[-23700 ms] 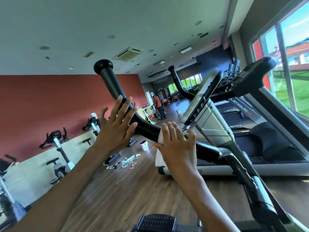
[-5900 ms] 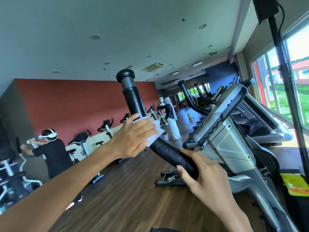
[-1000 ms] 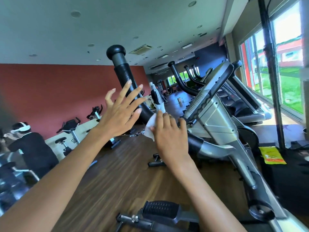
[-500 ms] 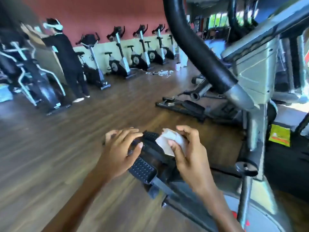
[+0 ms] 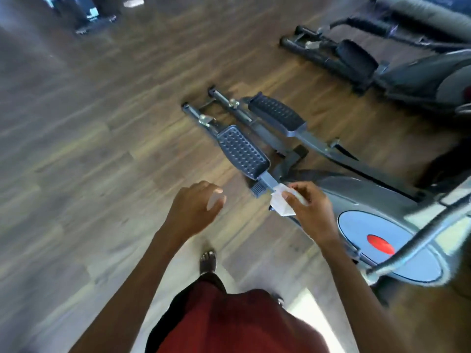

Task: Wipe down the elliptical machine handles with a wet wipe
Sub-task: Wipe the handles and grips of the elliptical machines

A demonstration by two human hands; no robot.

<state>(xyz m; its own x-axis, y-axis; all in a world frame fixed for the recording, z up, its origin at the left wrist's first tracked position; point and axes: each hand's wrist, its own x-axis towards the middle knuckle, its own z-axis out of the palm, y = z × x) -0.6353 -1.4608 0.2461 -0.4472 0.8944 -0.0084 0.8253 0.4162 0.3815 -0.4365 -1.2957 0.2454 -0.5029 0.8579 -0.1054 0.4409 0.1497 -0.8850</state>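
Observation:
I look straight down at the floor. My right hand (image 5: 309, 208) pinches a crumpled white wet wipe (image 5: 280, 203) above the rear of the elliptical machine (image 5: 377, 200). My left hand (image 5: 195, 210) hangs loose beside it, fingers curled, holding nothing. The machine's two studded black pedals (image 5: 242, 151) lie just beyond my hands. Its black handles are out of view; only a thin grey bar (image 5: 418, 235) crosses the flywheel cover with its red mark.
A second elliptical (image 5: 382, 57) stands at the upper right. Dark wood flooring (image 5: 89, 149) spreads to the left. My foot (image 5: 208, 261) and red shirt fill the bottom. Bases of other machines sit at the top left.
My view has swung from the handle down to the floor. Both hands dropped away from the handle and then off the pedal, the wipe still in my right hand.

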